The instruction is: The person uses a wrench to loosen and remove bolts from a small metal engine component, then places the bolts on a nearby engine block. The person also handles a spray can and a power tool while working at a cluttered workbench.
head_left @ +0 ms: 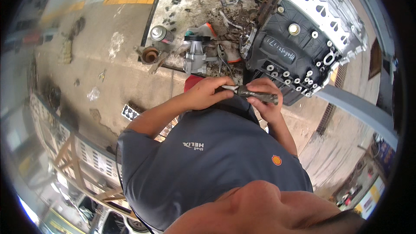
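Head view: nearest, both hands meet at the chest. The left hand pinches the pale tip of a dark, greasy shaft while the right hand wraps its fingers round the body; steadying it close seems wise. Farther off on the dirty tray stand a grey spray can, a silver water pump and, right, a black engine block with a white scrawl.

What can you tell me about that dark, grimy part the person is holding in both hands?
The part is a short, dark cylindrical piece, apparently metal and coated in grime, with a paler pointed tip toward the person's left. It lies roughly level in front of the chest. The left hand pinches the tip end; the right hand cradles the thicker end.
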`<action>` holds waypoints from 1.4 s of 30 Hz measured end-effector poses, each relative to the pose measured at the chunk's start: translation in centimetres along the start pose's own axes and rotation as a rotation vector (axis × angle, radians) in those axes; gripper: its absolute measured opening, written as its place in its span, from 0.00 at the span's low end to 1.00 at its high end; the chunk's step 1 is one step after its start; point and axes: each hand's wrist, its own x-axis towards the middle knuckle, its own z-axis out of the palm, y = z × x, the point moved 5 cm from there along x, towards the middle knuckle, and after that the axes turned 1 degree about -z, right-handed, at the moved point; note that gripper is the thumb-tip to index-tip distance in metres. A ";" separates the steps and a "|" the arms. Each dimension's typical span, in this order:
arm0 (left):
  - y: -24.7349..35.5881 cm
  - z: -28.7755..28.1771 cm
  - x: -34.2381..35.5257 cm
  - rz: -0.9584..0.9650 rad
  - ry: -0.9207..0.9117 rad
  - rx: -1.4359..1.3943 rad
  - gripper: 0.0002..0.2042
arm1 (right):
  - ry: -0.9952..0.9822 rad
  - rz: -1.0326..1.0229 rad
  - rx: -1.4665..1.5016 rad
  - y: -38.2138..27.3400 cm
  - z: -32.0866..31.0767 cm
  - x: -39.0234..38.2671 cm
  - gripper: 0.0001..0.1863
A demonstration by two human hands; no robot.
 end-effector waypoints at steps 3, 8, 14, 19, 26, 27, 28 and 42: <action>0.8 -1.4 1.2 0.131 0.005 0.171 0.14 | 0.167 0.067 0.035 0.0 1.0 -0.5 0.16; -4.1 -3.6 0.1 -0.414 -0.286 -0.277 0.19 | 0.565 -0.011 0.320 1.3 1.3 -3.3 0.18; -4.8 -5.2 3.3 0.279 -0.019 0.780 0.09 | 0.627 0.161 0.116 1.2 4.6 -5.4 0.14; -5.8 -7.1 6.0 0.279 -0.052 0.957 0.12 | 0.764 0.292 0.167 2.4 7.2 -6.7 0.14; -6.3 -13.0 6.8 0.390 -0.417 1.271 0.20 | 0.832 0.359 0.173 2.8 8.4 -6.9 0.13; -6.3 -12.7 6.7 0.420 -0.525 1.379 0.21 | 0.831 0.355 0.182 2.7 8.3 -6.6 0.13; -7.1 -12.5 6.4 0.497 -0.528 1.476 0.20 | 0.829 0.338 0.210 2.7 8.5 -6.4 0.13; -5.5 -12.9 8.0 0.437 -0.861 1.544 0.25 | 0.808 0.403 0.207 3.8 8.6 -6.0 0.16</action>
